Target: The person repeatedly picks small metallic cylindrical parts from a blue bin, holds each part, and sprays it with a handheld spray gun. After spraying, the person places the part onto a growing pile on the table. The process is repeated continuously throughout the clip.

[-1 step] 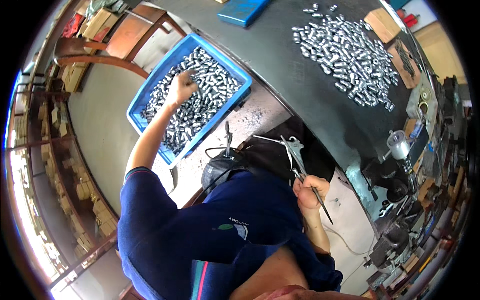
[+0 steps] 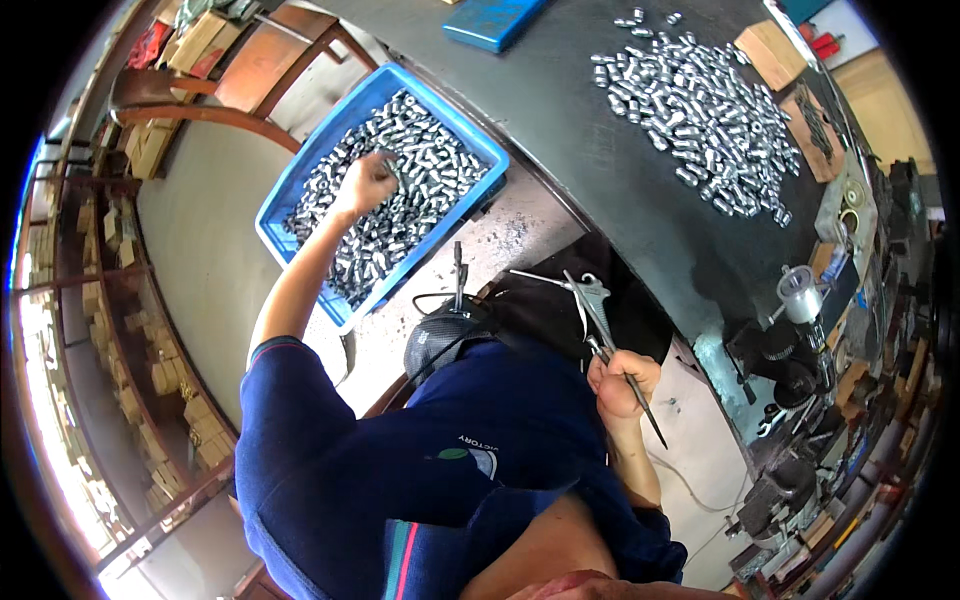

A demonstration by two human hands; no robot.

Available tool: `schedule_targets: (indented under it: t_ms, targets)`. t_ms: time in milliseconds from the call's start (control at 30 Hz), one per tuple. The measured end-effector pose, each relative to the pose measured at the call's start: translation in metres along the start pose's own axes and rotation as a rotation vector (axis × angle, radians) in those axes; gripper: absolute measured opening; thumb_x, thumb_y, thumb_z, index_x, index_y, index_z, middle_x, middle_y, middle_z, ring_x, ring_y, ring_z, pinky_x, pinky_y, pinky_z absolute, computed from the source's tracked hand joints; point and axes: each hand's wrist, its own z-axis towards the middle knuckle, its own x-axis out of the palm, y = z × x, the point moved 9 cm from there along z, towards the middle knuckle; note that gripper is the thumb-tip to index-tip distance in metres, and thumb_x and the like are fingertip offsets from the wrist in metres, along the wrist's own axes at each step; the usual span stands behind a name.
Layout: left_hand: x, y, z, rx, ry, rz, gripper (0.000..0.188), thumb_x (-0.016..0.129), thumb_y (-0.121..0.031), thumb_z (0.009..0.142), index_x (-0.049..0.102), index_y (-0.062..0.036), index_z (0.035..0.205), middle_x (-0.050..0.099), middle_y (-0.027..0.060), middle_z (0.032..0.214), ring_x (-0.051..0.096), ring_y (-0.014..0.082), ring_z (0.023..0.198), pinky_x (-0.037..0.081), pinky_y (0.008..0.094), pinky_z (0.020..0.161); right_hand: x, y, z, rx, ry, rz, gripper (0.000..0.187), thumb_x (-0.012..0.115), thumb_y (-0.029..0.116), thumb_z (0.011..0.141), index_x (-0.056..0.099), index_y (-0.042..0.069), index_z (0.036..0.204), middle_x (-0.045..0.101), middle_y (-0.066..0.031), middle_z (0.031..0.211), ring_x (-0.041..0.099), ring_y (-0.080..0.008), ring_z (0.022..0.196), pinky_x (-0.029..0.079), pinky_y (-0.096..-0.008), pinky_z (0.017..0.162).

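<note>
My left hand (image 2: 368,185) is over a blue plastic bin (image 2: 268,218) at the left, its fingers curled and pressed together. Whatever they may grip is too small to make out. Beneath it, small silver and dark cylindrical metal parts (image 2: 425,185) fill the bin. On the right, my right hand (image 2: 625,383) is closed around a long, slim metal tool (image 2: 652,422) with a dark pointed end, held slantwise at the bench's edge. Beyond the fist lies a grey metal tool (image 2: 596,292) with a hooked head, partly behind the slim one.
The dark workbench (image 2: 560,110) carries a heap of shiny metal parts (image 2: 705,125), a blue flat box (image 2: 490,22) and a wooden block (image 2: 770,55). Hand tools and a clamp-like metal device (image 2: 797,292) crowd its right side. A wooden chair (image 2: 265,75) stands beyond the bin.
The whole view has shifted very slightly. My left hand stays over the bin with its fingers a little more curled; my right hand keeps its hold on the slim tool.
</note>
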Motion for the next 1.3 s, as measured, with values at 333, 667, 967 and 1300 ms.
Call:
schedule_targets:
  t_ms: [333,667,967,1300]
  targets:
    - [0.056,0.021,-0.02,-0.191,0.315,0.87,0.025,0.062,-0.03,0.069,0.068,-0.0107,0.085,0.067,0.0132,0.09,0.065,0.03,0.086,0.052,0.0407,0.074,0.004,-0.001,0.003,-0.025,0.032,-0.033,0.02,0.048,-0.001,0.062,0.031,0.003,0.053,0.036,-0.0035,0.048,0.035,-0.0104,0.044,0.025,-0.0236,0.041]
    - [0.052,0.039,-0.009,-0.126,0.313,0.514,0.025,0.064,-0.022,0.063,0.069,-0.0083,0.083,0.066,0.0137,0.083,0.065,0.0265,0.078,0.052,0.0354,0.071,-0.008,-0.008,-0.004,0.054,-0.05,0.049,0.02,0.044,-0.008,0.062,0.031,0.004,0.052,0.039,-0.0035,0.05,0.037,-0.0094,0.045,0.027,-0.0224,0.041]
    - [0.035,0.013,-0.021,-0.445,0.116,-1.084,0.025,0.061,-0.014,0.086,0.06,-0.0012,0.107,0.059,0.0045,0.076,0.056,0.0137,0.061,0.047,0.0266,0.057,-0.015,-0.013,-0.005,0.121,-0.059,0.206,0.023,0.044,-0.009,0.063,0.03,0.004,0.051,0.038,-0.0033,0.05,0.037,-0.0095,0.045,0.027,-0.0215,0.04]
    - [0.035,-0.083,-0.01,-0.116,0.129,-1.355,0.017,0.064,-0.007,0.083,0.054,-0.0064,0.096,0.063,0.0058,0.087,0.065,0.028,0.083,0.05,0.0427,0.082,-0.009,-0.002,-0.002,0.117,-0.058,0.145,0.023,0.035,-0.007,0.062,0.023,0.007,0.049,0.03,-0.0042,0.047,0.028,-0.009,0.043,0.02,-0.0225,0.038]
